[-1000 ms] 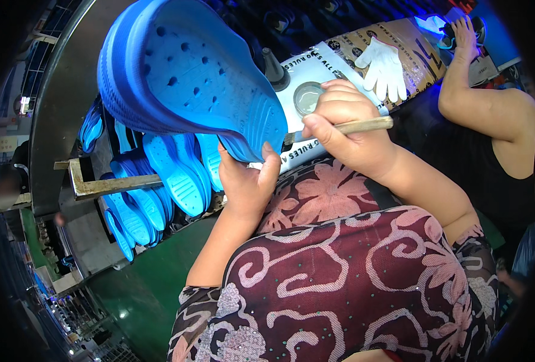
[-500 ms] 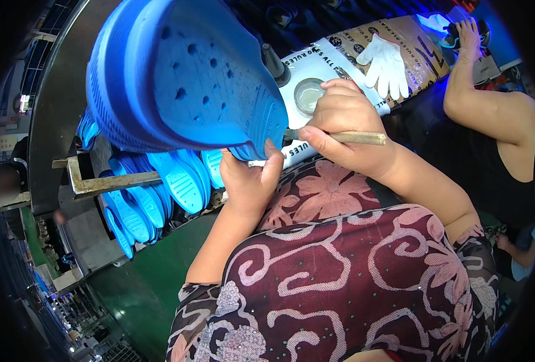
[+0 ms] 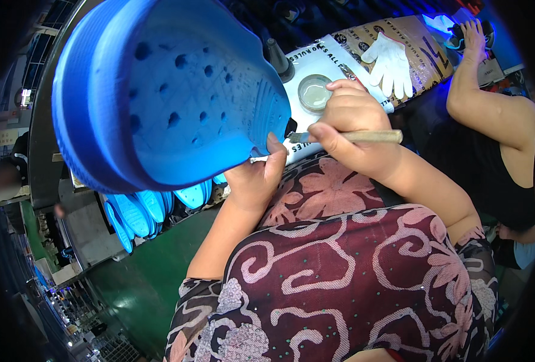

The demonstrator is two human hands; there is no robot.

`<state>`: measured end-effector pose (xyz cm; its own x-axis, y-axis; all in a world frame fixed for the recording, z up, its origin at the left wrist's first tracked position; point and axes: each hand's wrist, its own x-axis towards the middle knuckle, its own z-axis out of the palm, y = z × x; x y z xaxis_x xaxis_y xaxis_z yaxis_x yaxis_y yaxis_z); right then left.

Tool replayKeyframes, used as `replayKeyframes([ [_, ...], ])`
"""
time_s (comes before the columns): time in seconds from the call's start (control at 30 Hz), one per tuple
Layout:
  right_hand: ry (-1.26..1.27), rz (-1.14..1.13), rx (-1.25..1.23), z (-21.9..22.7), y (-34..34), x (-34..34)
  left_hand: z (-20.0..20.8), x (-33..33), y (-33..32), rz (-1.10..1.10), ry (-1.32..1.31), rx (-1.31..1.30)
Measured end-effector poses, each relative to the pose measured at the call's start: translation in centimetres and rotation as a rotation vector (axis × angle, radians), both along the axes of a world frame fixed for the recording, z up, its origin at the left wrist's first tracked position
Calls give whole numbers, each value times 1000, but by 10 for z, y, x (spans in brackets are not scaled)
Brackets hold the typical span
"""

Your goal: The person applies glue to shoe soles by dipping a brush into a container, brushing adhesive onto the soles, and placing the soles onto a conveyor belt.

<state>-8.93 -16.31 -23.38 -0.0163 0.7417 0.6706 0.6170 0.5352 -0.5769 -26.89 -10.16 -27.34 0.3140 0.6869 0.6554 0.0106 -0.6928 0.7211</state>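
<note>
A big blue foam clog (image 3: 171, 96) with round holes fills the upper left, held up close to the camera. My left hand (image 3: 258, 175) grips its lower right edge. My right hand (image 3: 352, 130) holds a thin brush (image 3: 364, 137) by its tan handle, with the bristle end pointing left at the clog's edge next to my left thumb. Just behind my right hand stands a small round dish (image 3: 314, 92) of clear liquid on a printed board (image 3: 339, 51).
More blue clogs (image 3: 150, 208) hang in a row below the held one. A white glove (image 3: 391, 57) lies on the printed board. Another person's arm (image 3: 490, 102) reaches in at the upper right. A green floor (image 3: 141, 289) lies below left.
The clog has come up closer to the camera and turned. My right hand with the brush has moved left toward the clog's edge.
</note>
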Motion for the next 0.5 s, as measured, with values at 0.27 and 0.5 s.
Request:
replayKeyframes([
  [0.27, 98, 5, -26, 2, 2, -3, -2, -15, -1, 29, 243, 99],
  [0.5, -29, -65, -53, 8, -3, 15, 7, -13, 6, 111, 422, 107],
])
